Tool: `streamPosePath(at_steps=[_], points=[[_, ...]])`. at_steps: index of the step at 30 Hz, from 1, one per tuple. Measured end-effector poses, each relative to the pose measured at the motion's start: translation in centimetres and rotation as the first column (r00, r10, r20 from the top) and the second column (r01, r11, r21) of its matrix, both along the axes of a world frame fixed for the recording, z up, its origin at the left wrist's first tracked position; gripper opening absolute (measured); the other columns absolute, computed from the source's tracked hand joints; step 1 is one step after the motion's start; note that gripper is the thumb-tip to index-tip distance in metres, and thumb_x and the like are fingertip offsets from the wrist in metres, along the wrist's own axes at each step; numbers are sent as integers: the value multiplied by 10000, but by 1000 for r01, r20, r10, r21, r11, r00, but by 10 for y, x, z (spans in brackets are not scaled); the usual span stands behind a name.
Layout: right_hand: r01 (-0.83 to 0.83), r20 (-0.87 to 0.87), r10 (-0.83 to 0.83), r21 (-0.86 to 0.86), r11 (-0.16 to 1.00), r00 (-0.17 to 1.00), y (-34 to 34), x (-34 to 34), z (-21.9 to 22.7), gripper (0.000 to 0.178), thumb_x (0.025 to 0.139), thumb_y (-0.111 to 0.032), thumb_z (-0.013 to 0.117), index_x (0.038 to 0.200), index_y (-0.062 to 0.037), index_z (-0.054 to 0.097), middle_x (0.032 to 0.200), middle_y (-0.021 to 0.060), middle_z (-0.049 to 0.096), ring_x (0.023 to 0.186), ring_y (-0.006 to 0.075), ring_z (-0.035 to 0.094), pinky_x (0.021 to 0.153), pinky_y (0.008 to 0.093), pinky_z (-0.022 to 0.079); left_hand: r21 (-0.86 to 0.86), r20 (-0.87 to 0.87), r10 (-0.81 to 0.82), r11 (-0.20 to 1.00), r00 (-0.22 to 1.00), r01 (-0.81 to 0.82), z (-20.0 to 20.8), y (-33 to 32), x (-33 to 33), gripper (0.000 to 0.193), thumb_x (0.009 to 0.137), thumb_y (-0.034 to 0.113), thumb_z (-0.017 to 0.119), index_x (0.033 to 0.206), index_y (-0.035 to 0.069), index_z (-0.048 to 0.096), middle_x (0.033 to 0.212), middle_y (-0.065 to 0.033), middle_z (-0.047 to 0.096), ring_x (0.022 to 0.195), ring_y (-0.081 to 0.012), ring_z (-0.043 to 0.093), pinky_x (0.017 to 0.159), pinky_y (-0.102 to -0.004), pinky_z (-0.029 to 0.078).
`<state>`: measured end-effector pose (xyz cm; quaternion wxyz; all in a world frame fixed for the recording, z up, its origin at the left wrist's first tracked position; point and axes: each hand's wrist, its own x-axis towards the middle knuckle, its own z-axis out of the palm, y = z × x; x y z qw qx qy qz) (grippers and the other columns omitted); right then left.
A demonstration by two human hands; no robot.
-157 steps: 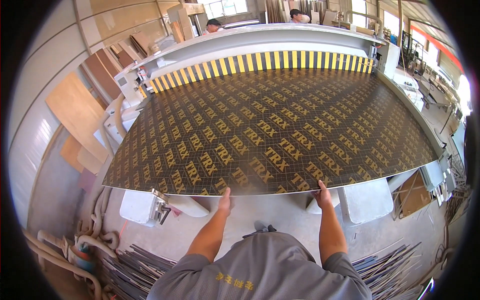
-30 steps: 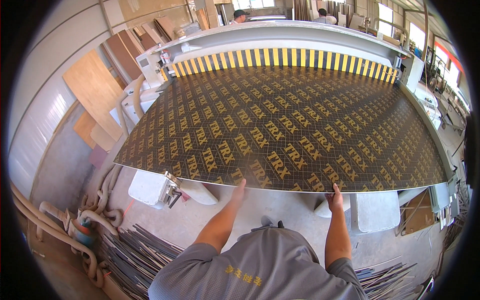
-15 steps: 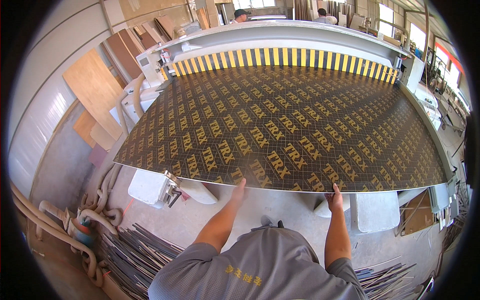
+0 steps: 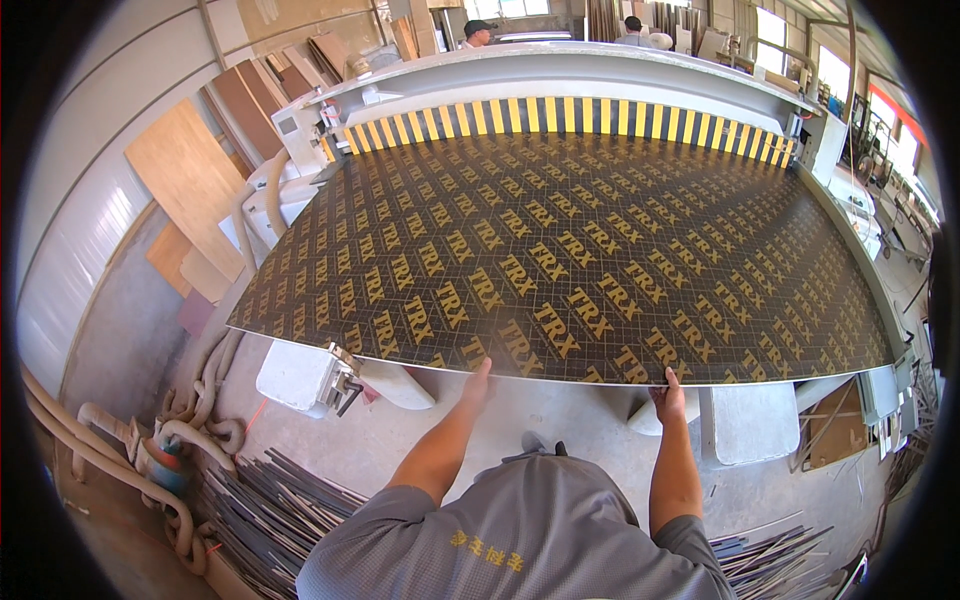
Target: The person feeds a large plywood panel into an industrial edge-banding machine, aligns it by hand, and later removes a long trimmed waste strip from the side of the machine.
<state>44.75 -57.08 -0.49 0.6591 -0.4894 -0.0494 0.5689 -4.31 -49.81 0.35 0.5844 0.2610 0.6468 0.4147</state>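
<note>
A large dark panel (image 4: 560, 230) with a repeated gold print and a thin pale edge lies flat across a wide machine. My left hand (image 4: 478, 382) grips its near edge left of the middle, thumb on top and the other fingers hidden underneath. Farther right along that same edge, my right hand (image 4: 668, 392) holds the panel in the same way. The panel's far side meets a beam with a yellow-and-black striped guard (image 4: 560, 116); whether it passes beneath the guard I cannot tell.
A metal rail (image 4: 850, 250) runs along the panel's right side. Below its near edge are white supports (image 4: 750, 425) and a clamp-like fitting (image 4: 345, 380). Thin strips (image 4: 280, 510) lie piled on the floor at left, near coiled hoses (image 4: 190, 440). Two people (image 4: 478, 34) are beyond the beam.
Both hands and the panel look unmoved. Beyond the beam, the two people have shifted slightly to the left.
</note>
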Motion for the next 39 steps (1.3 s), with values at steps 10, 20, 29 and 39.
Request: streamPosePath(at_steps=[10,20,29,39], points=[[-19,19,17,87,996,1000,2,0,-3,266,943,-409,751,1064,-187,668,880,-45,692,814,149,648,779,341,528,-3,-5,-16,1000,1000,16,0,0,-1,843,959,667,608,1330,-90,622,1232,-157,678,1030,-248,641,878,-371,505],[-77,100,68,95,992,993,1,4,-9,278,940,-422,748,1048,-181,662,859,-41,675,825,153,640,784,343,518,-72,-37,31,997,999,-33,-8,4,-1,861,959,664,609,1373,-90,593,1319,-157,657,1122,-255,632,952,-369,489],[-38,25,36,76,996,999,-1,-3,6,262,946,-411,744,1043,-183,662,867,-46,683,836,141,649,775,337,525,-89,-15,29,996,999,-30,-4,2,0,837,957,657,618,1358,-77,607,1275,-138,668,1062,-240,634,899,-362,500],[21,11,-21,-12,1000,1000,0,-3,5,235,943,-395,761,973,-185,660,791,-47,667,755,140,646,724,331,536,-21,-12,-18,1000,1000,17,-7,3,-2,826,958,660,616,1357,-63,615,1266,-134,672,1052,-233,637,878,-358,503]])
